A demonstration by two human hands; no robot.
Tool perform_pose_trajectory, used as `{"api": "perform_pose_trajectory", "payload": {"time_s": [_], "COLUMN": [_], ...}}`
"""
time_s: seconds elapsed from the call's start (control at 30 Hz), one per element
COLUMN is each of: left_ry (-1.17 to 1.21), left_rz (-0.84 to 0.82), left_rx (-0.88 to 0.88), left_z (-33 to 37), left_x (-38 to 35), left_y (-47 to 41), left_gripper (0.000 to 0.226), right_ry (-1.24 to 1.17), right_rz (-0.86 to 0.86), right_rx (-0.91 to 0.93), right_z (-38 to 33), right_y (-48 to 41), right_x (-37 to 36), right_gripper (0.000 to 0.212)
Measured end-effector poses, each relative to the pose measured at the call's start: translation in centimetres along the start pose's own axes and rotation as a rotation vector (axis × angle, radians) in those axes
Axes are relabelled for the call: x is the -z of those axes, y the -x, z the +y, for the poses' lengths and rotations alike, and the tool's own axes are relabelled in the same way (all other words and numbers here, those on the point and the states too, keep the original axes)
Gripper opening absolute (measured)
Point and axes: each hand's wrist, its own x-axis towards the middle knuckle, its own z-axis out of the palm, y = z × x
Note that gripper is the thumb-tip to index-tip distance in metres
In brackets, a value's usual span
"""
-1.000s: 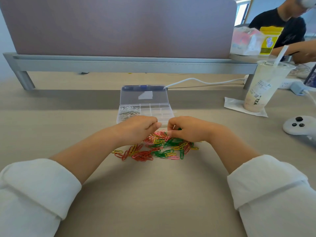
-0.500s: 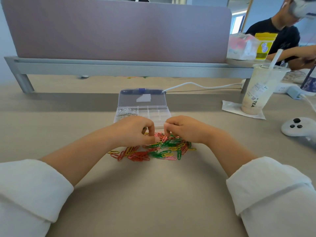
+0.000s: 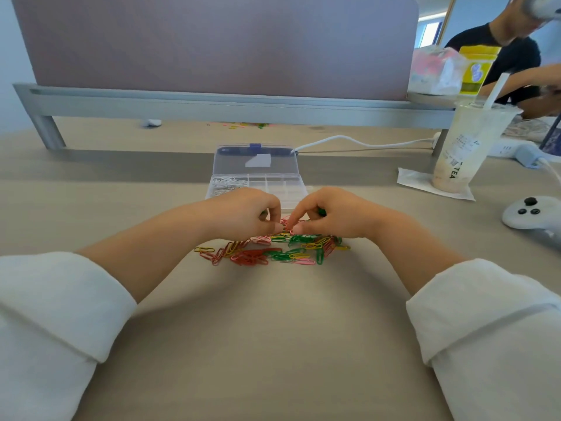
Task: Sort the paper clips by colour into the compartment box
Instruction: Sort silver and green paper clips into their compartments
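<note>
A loose pile of red, green, yellow and pink paper clips [image 3: 273, 252] lies on the table in front of me. Just behind it stands the clear compartment box [image 3: 287, 185] with its lid raised. The box's left compartment holds white clips [image 3: 226, 184]; the other compartments look bare. My left hand [image 3: 243, 212] and my right hand [image 3: 334, 214] meet fingertip to fingertip over the pile's far edge. Both pinch at pink clips [image 3: 287, 223] there. A bit of green shows between my right hand's curled fingers.
A cup of milk tea [image 3: 469, 147] with a straw stands on a napkin at the right, a white controller [image 3: 531, 212] nearer the right edge. A white cable [image 3: 358, 143] runs behind the box. A desk divider [image 3: 212, 47] closes the far side; another person sits beyond it.
Both hands have closed in towards each other over the pile's far edge. Their fingertips now touch at the pink clips. The view has tilted slightly down.
</note>
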Motion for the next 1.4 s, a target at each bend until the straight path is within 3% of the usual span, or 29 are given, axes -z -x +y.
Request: {"api": "perform_pose_trajectory", "payload": {"time_s": [0.17, 0.47, 0.7, 0.8, 0.9, 1.03, 1.3, 1.4], "left_ry": [0.045, 0.143, 0.021, -0.008, 0.021, 0.069, -0.103, -0.149], "left_rz": [-0.052, -0.091, -0.040, -0.018, -0.029, -0.042, 0.052, 0.078], "left_rx": [0.011, 0.023, 0.020, 0.012, 0.019, 0.004, -0.012, -0.022], "left_z": [-0.4, -0.3, -0.1, 0.0, -0.2, -0.3, 0.0, -0.2], "left_x": [0.5, 0.0, -0.5, -0.7, -0.7, -0.8, -1.0, -1.0], "left_y": [0.1, 0.0, -0.1, -0.1, -0.1, -0.1, 0.0, 0.0], "left_gripper": [0.008, 0.034, 0.038, 0.033, 0.025, 0.028, 0.031, 0.017], "right_ry": [0.139, 0.199, 0.182, 0.103, 0.018, -0.031, -0.052, -0.066], "right_rz": [-0.048, -0.014, -0.018, -0.014, -0.008, -0.001, 0.088, 0.103], "right_rx": [-0.032, -0.028, -0.095, -0.125, -0.136, -0.118, -0.158, -0.143], "right_z": [-0.3, -0.1, 0.0, 0.2, 0.4, 0.6, 0.3, 0.4], "right_y": [-0.1, -0.3, -0.3, -0.2, -0.1, 0.0, -0.2, -0.3], "right_x": [-0.3, -0.3, 0.0, 0.2, 0.1, 0.1, 0.1, -0.2], "right_gripper": [0.014, 0.015, 0.014, 0.023, 0.015, 0.032, 0.040, 0.039]}}
